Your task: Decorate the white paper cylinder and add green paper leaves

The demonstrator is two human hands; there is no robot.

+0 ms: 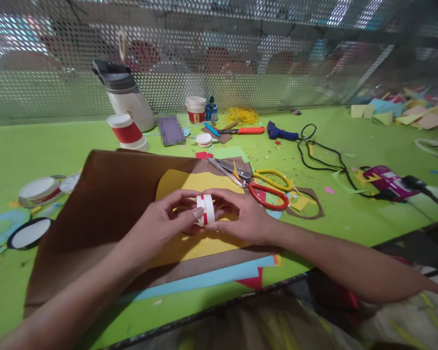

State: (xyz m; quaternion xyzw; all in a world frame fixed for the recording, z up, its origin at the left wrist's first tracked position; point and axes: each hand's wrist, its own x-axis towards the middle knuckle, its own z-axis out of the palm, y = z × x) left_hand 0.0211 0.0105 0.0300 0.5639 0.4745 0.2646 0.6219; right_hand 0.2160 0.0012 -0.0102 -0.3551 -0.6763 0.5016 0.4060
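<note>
Between both hands I hold a small white paper ring with a red band [206, 210], like a cut piece of paper cup, turned on its side. My left hand [164, 218] grips its left side, thumb across the front. On the other side, the fingers and thumb of my right hand [244, 216] close on its edge. Below them lies a yellow paper sheet [182, 250] on a large brown sheet [120, 194], which curls up at the left. Scissors with one yellow and one red handle [253, 182] rest just beyond my right hand.
A kettle [129, 97] and a red-and-white cup [127, 132] stand at the back left. Farther right are stacked cups [196, 109], a red-handled knife [251, 131], a blue glue gun [282, 132] with its cord, and a purple power box [389, 182]. A perforated metal screen [219, 82] borders the back.
</note>
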